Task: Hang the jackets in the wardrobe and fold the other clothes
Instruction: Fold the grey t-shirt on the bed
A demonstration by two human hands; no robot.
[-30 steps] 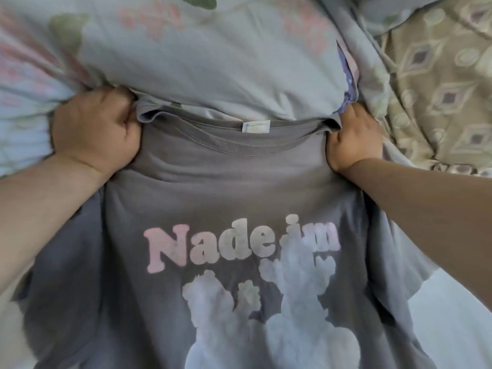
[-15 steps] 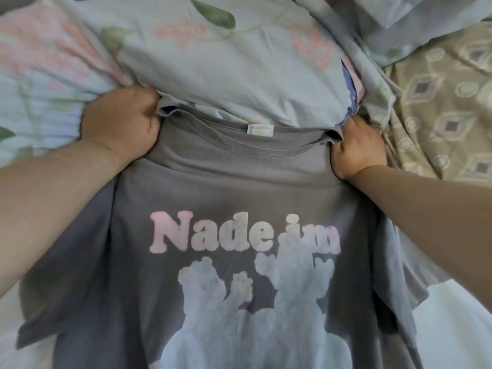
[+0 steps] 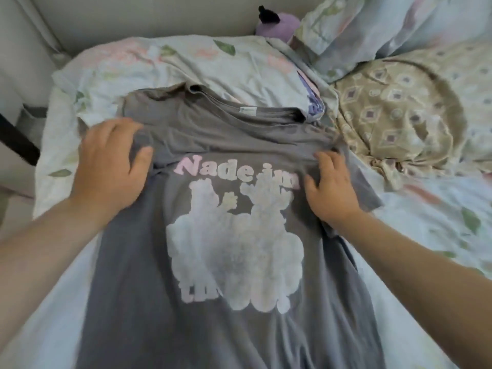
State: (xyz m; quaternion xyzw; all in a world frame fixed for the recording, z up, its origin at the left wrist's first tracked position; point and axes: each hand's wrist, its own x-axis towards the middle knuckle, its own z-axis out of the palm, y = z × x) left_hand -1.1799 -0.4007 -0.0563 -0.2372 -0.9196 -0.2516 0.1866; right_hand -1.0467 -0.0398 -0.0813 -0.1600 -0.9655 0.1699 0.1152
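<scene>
The bed (image 3: 40, 342) carried a grey T-shirt (image 3: 149, 288) at centre, a floral duvet (image 3: 213, 67) at twelve o'clock, a beige cloth (image 3: 399, 115) at two.

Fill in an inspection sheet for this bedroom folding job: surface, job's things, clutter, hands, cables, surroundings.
Surface: bed with a pale sheet and floral bedding.
Job's things: grey T-shirt spread flat, print up, collar at the far end, not yet folded. No jacket or wardrobe seen.
Clutter: bunched floral quilt; beige patterned cloth; pillow; purple soft toy.
Hands: left hand and right hand rest on the T-shirt near its shoulders, fingers spread; the left one is blurred.
Cables: nothing seen.
Surroundings: pale wall behind the bed; dark bar at the left edge.
</scene>
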